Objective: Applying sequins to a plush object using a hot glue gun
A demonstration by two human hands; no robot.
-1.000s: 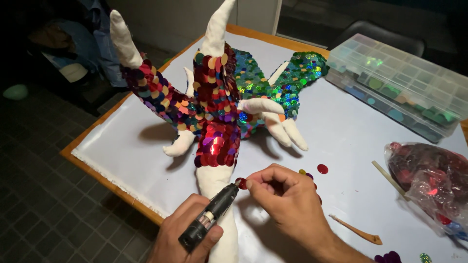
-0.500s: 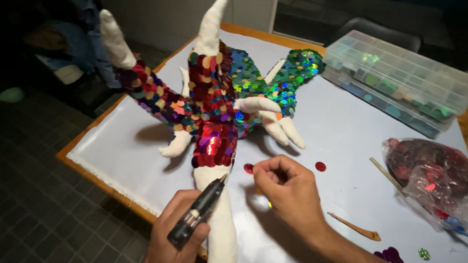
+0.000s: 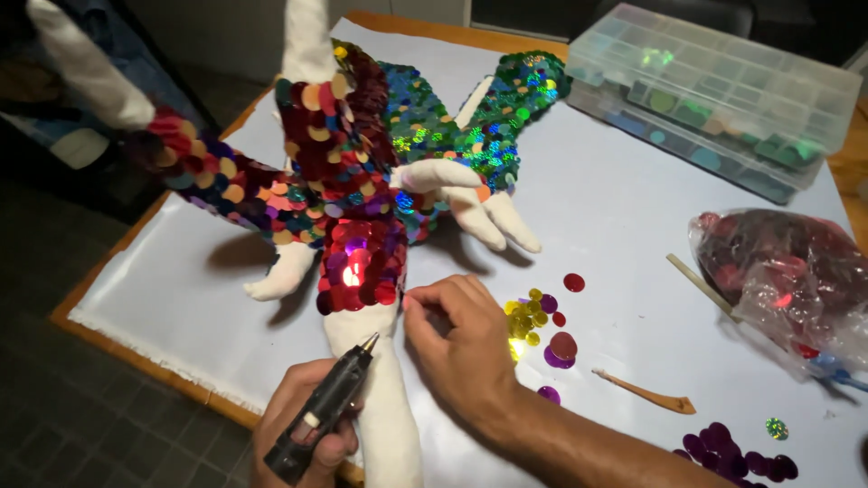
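A stuffed white fabric figure (image 3: 391, 414) with horns and limbs stands on the table, partly covered in red, multicoloured and green sequins (image 3: 358, 264). My left hand (image 3: 303, 432) grips a black glue gun (image 3: 322, 414), its tip resting on the bare white fabric just below the red sequins. My right hand (image 3: 461, 348) is curled, fingertips pressed to the figure at the lower edge of the red sequins. The red sequin it carried is hidden under those fingertips.
Loose yellow, purple and red sequins (image 3: 540, 318) lie right of my right hand. A small wooden tool (image 3: 647, 394), a plastic bag of sequins (image 3: 788, 269) and a clear compartment box (image 3: 714, 89) sit further right. A white sheet (image 3: 633, 194) covers the table; its wooden edge (image 3: 116, 348) is at left.
My right hand carried the red sequin from the glue gun's tip up to the figure's sequin edge. The glue gun drew back slightly. The camera shifted, revealing the loose sequin pile.
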